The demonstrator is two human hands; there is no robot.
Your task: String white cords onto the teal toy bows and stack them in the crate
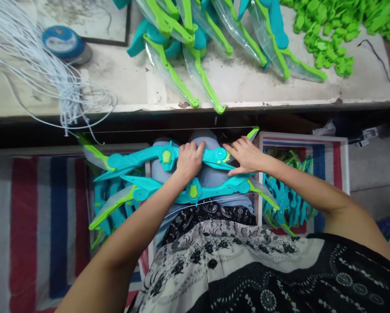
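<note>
A teal and green toy bow lies across my lap, its white string stretched taut above it. My left hand is closed round the bow's middle grip. My right hand lies on the bow's right limb, fingers stretched out and pressing it. A second toy bow rests on my lap just below the first, untouched.
The worktable ahead carries several finished bows, a heap of green plastic parts, a bundle of white strings and a blue tape roll. Striped bags at both sides hold more teal parts.
</note>
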